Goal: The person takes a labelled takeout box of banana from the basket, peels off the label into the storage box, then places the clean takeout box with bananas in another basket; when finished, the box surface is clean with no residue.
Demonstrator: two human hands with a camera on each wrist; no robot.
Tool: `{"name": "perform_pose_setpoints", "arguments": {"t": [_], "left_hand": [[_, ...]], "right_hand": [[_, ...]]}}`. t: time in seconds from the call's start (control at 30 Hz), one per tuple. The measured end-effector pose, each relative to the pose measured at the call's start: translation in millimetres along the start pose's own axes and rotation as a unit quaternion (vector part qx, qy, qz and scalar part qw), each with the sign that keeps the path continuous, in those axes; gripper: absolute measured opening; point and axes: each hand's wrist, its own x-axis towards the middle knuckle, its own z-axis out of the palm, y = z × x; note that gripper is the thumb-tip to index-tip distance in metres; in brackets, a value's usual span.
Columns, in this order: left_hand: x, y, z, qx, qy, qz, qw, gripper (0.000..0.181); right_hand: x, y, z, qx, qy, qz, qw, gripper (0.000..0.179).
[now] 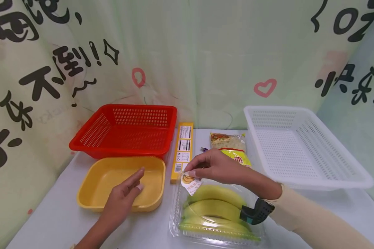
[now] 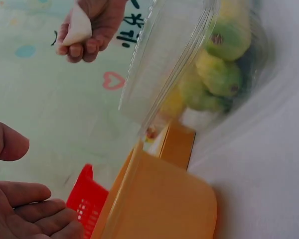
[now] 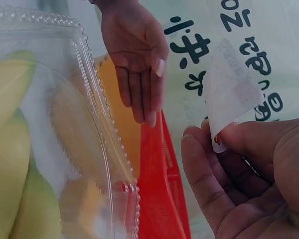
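My right hand [image 1: 216, 167] pinches a small white sticker [image 1: 191, 183] with a banana picture, between thumb and fingers. In the right wrist view the sticker [image 3: 231, 84] curls upward from the fingertips, its pale side showing. Below that hand lies a clear plastic clamshell box [image 1: 176, 221], lid down, with several yellow-green bananas [image 1: 216, 209] inside. My left hand [image 1: 121, 197], fingers extended, hovers over the right part of the yellow basin [image 1: 93, 183] and holds nothing. In the left wrist view its fingers [image 2: 45, 214] show beside the basin.
Behind the yellow basin stands a red basket [image 1: 127, 141]. A long yellow box [image 1: 183, 148] lies right of it, near a small dark-wrapped item [image 1: 204, 149] and a food packet [image 1: 230, 145]. At the right is a white basket [image 1: 286, 148]. A printed curtain [image 1: 205, 62] hangs behind.
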Motion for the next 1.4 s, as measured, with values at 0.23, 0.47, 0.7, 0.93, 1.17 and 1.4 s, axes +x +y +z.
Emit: {"name": "perform_pose_setpoints", "arguments": {"t": [0.23,0.47,0.7,0.93,1.17,1.4], "left_hand": [[2.4,-18.0,-34.2,0.107,0.024,0.022,0.9937,0.052],[-3.5,-24.9,-68.7,0.241,0.040,0.051,0.9684,0.069],[-6.2,-36.8,-99.4,0.328,0.018,0.043,0.9437,0.094],[0.4,-50.4,-111.0,0.353,-0.040,0.008,0.9348,0.116],[2.5,-56.8,-111.0,0.371,-0.060,-0.010,0.9267,0.136],[2.9,-65.1,-115.5,0.376,-0.064,-0.010,0.9243,0.141]], "right_hand": [[13.8,3.6,14.2,-0.003,-0.016,-0.011,0.9998,0.015],[31.1,-1.3,26.6,-0.013,-0.033,-0.005,0.9993,0.014],[48.4,-5.2,37.0,-0.008,-0.032,-0.019,0.9993,0.014],[63.4,-5.4,44.3,-0.035,-0.032,-0.009,0.9988,0.015],[78.1,-0.3,52.1,-0.029,-0.035,0.013,0.9989,0.014],[90.8,0.8,60.2,-0.049,-0.021,0.027,0.9982,0.014]]}}
